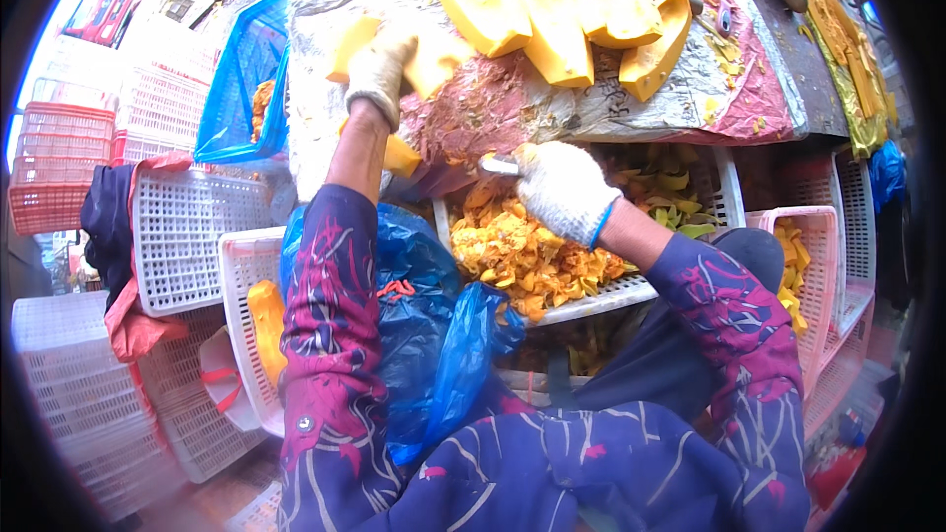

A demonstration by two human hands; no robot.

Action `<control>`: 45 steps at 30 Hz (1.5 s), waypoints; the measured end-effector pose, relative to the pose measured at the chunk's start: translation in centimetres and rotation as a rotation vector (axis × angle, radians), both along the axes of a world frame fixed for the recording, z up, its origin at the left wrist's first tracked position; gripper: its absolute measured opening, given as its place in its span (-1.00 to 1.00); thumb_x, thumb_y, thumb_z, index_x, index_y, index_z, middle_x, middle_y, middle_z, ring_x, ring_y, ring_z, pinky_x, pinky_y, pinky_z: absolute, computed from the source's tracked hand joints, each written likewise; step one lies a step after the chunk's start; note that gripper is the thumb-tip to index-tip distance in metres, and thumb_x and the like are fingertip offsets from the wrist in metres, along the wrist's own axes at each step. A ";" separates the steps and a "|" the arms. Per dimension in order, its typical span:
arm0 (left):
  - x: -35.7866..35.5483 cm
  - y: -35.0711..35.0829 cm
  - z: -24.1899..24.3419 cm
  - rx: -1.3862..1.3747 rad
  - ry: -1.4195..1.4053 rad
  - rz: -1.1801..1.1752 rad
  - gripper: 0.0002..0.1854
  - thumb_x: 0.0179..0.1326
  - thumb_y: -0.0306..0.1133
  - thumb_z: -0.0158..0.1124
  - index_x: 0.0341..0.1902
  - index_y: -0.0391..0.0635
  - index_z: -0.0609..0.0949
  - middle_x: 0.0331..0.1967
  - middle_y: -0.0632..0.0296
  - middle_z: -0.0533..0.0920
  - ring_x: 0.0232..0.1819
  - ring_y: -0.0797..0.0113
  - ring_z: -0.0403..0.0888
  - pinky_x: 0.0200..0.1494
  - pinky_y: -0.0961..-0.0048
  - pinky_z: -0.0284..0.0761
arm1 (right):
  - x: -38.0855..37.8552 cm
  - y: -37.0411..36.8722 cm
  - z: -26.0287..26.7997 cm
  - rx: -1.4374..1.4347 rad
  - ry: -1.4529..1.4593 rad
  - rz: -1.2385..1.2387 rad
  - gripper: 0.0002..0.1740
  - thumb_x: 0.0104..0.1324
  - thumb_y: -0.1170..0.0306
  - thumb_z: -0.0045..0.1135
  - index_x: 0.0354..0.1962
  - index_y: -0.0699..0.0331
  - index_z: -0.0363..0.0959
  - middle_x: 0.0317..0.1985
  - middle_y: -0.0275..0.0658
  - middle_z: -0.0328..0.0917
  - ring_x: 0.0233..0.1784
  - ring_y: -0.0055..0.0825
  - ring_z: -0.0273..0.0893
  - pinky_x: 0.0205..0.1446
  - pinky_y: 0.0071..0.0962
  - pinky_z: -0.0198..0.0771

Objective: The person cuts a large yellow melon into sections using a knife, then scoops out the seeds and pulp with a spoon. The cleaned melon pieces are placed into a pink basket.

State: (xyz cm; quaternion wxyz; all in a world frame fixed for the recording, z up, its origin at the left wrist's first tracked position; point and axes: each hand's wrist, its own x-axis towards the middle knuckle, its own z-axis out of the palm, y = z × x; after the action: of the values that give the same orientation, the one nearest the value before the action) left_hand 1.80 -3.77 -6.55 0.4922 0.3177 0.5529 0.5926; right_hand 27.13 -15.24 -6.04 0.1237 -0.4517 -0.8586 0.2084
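Note:
My left hand, in a pale work glove, rests among yellow-orange squash pieces at the left of the covered table; its fingers are blurred, so its grip is unclear. My right hand, in a white knit glove, holds a small metal tool, its end pointing left, above a white crate of orange squash scraps. Several hollowed squash pieces lie at the table's far side. Another orange piece lies at the near edge, below my left hand.
A blue crate stands left of the table, near stacked white and red baskets. Blue plastic covers part of my lap. A white crate with a squash is at left, a pink crate at right.

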 end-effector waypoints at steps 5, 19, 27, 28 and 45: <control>-4.5 -2.2 4.3 -0.090 0.475 -0.089 -0.44 0.23 -0.45 0.33 0.30 -0.28 0.44 -0.03 -0.01 0.67 -0.08 0.24 0.67 0.02 0.36 0.61 | 0.6 0.1 0.2 -0.075 -0.087 0.018 -0.78 0.25 0.33 0.05 -0.29 0.31 0.54 -0.40 0.05 0.62 -0.27 0.01 0.63 -0.14 -0.06 0.52; -5.2 -11.7 2.5 0.223 2.033 -0.447 -0.23 -0.01 -0.31 0.33 0.39 0.04 0.40 0.37 0.06 0.42 0.45 0.06 0.27 0.44 -0.08 0.13 | 0.8 -1.2 1.0 -0.026 -0.062 0.082 -0.74 0.31 0.33 -0.05 -0.31 0.28 0.59 -0.38 0.02 0.64 -0.29 -0.03 0.65 -0.15 -0.10 0.53; -1.8 -11.9 -0.6 -0.456 1.300 0.078 0.08 0.00 0.14 0.43 0.44 -0.37 0.24 0.37 -0.31 0.32 0.44 -0.13 0.26 0.47 0.21 0.16 | 0.2 -1.4 1.4 -0.083 -0.084 0.120 -0.73 0.31 0.33 -0.05 -0.32 0.28 0.61 -0.37 0.02 0.65 -0.28 -0.05 0.67 -0.15 -0.11 0.54; -1.5 -11.5 -0.8 -0.499 1.242 0.071 0.08 -0.03 0.14 0.45 0.45 -0.33 0.25 0.36 -0.29 0.34 0.43 -0.12 0.27 0.46 0.21 0.17 | 0.2 -1.4 1.4 -0.074 -0.081 0.127 -0.73 0.31 0.33 -0.05 -0.32 0.27 0.61 -0.37 0.02 0.65 -0.28 -0.05 0.67 -0.15 -0.11 0.54; -1.8 -13.0 0.4 -0.397 1.935 -0.101 0.08 -0.14 0.06 0.51 0.46 -0.16 0.29 0.33 -0.18 0.41 0.40 -0.09 0.34 0.43 0.22 0.24 | 0.4 -0.9 1.8 -0.060 -0.067 0.126 -0.76 0.27 0.35 0.04 -0.32 0.31 0.63 -0.39 0.00 0.67 -0.28 -0.07 0.69 -0.17 -0.14 0.57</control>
State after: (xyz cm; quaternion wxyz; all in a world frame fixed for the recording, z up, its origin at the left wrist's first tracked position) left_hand 0.02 -16.72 -6.12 -0.1027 0.6001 0.7919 -0.0477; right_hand 27.51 -16.15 -4.24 0.0677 -0.4070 -0.8824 0.2262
